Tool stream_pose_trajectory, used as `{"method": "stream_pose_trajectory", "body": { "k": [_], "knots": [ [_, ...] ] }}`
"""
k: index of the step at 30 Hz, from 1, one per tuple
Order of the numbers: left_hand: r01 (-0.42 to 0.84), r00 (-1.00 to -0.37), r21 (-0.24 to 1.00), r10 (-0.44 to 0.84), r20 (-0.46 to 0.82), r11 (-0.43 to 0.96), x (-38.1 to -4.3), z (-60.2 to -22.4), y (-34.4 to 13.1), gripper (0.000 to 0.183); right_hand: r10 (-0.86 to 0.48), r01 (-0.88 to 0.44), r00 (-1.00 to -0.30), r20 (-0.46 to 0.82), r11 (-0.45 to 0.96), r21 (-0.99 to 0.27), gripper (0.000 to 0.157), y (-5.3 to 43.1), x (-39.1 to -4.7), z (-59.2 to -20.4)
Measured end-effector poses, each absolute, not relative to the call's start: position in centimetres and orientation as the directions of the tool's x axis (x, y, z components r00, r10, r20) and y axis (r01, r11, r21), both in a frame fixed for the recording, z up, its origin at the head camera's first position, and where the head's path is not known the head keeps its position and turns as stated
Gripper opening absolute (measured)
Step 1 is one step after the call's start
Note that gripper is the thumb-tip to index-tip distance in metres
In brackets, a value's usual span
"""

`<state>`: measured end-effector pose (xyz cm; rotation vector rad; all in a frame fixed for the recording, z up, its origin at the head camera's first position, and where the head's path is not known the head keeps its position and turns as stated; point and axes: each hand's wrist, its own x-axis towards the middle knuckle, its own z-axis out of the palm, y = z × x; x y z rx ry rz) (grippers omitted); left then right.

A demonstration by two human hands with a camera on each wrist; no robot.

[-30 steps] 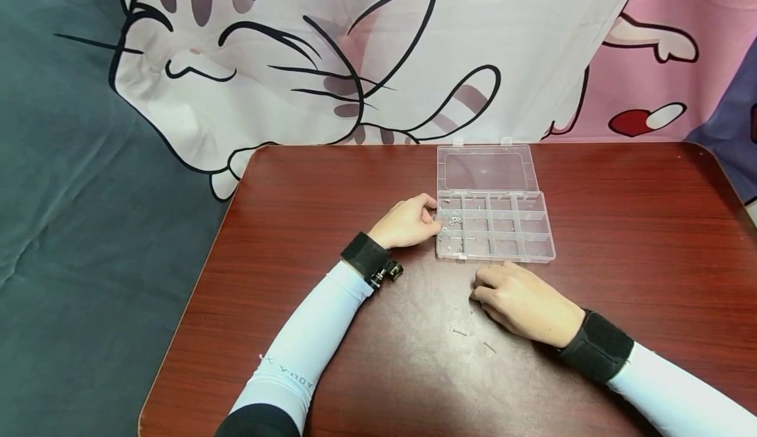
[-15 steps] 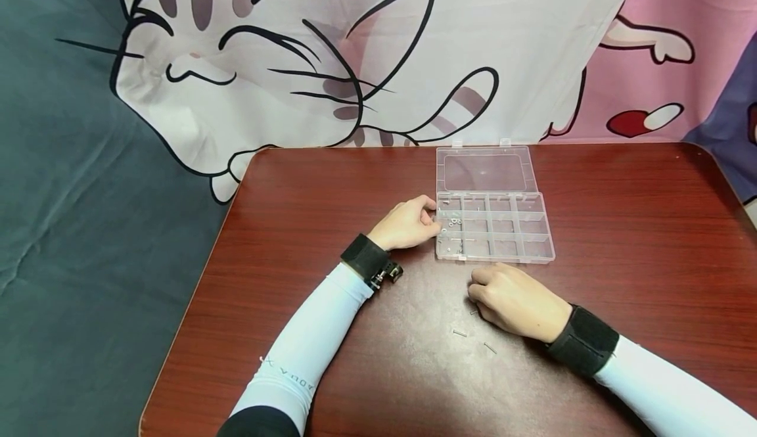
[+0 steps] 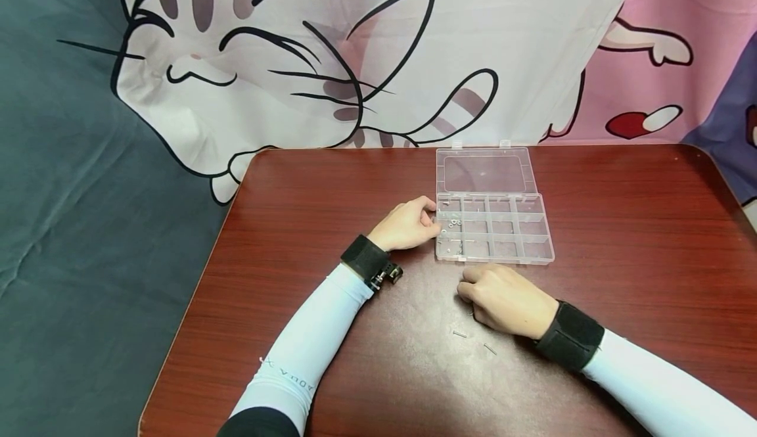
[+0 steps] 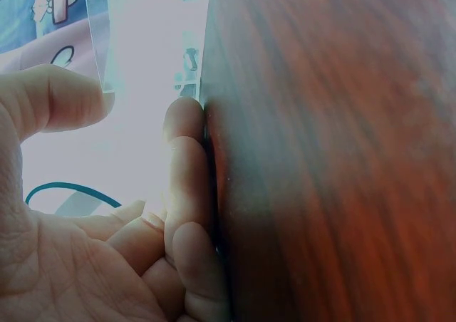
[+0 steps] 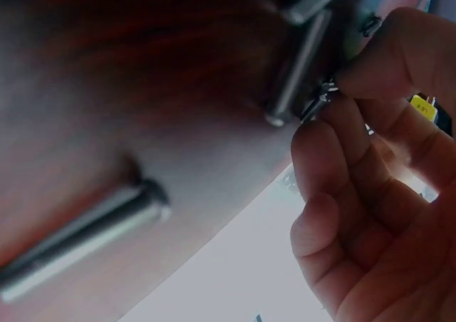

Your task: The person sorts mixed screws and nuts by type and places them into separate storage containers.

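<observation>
A clear plastic compartment box (image 3: pixel 493 228) lies with its lid folded back. My left hand (image 3: pixel 405 224) holds its left side, thumb at the upper edge and fingertips low against the wall, as the left wrist view shows. Small rings and slim metal bits lie in its left compartments. Just in front of the box, my right hand (image 3: pixel 507 300) is close over the table. In the right wrist view its thumb and index finger pinch a small metal screw (image 5: pixel 314 107), mostly hidden. Other loose screws (image 3: pixel 459 334) lie beside this hand, one (image 5: pixel 85 240) large in the right wrist view.
The reddish-brown wooden table (image 3: pixel 319 187) has rounded corners. Its back edge meets a cat-print curtain (image 3: pixel 408 49), close behind the box's lid. Another loose screw (image 3: pixel 489 348) lies nearer the front, and a wrist camera (image 3: pixel 393 273) juts from the left cuff.
My right hand has slid to the left along the front of the box, close over the table. The left hand stays at the box's side, and the two front screws lie where they were.
</observation>
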<state>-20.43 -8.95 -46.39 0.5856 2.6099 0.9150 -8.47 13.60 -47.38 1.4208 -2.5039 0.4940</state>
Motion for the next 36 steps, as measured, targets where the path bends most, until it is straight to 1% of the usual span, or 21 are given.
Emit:
{"method": "stream_pose_trajectory", "body": {
  "k": [7,11,14,19,25,31,36],
  "knots": [
    [0.265,-0.871,0.641,0.464,-0.161,0.72,-20.4,-46.4,-9.0,0.049,-0.785,-0.852,-0.524,0.33,0.481,-0.206,0.025,13.4,-8.9,-47.0],
    [0.264,-0.873,0.639,0.461,-0.161,0.722,-20.4,-46.3,-9.0,0.049,-0.777,-0.835,-0.549,0.308,0.492,-0.246,0.025,13.7,-9.8,-45.7],
    [0.27,-0.873,0.634,0.462,-0.156,0.725,-20.3,-46.3,-9.0,0.049,-0.766,-0.823,-0.567,0.303,0.506,-0.259,0.026,14.1,-11.1,-44.3],
    [0.276,-0.872,0.63,0.465,-0.153,0.726,-20.3,-46.3,-8.9,0.049,-0.741,-0.803,-0.596,0.31,0.543,-0.246,0.027,14.9,-13.8,-42.2],
    [0.275,-0.873,0.637,0.465,-0.149,0.72,-20.4,-46.4,-9.0,0.049,-0.687,-0.768,-0.637,0.349,0.602,-0.218,0.025,15.8,-17.1,-40.0],
    [0.279,-0.872,0.636,0.468,-0.147,0.72,-20.4,-46.5,-9.0,0.048,-0.644,-0.729,-0.677,0.357,0.654,-0.203,0.021,16.3,-19.6,-38.9],
    [0.281,-0.871,0.634,0.469,-0.146,0.72,-20.4,-46.5,-9.0,0.048,-0.619,-0.713,-0.689,0.377,0.672,-0.199,0.019,16.3,-21.0,-38.8]
  ]
}}
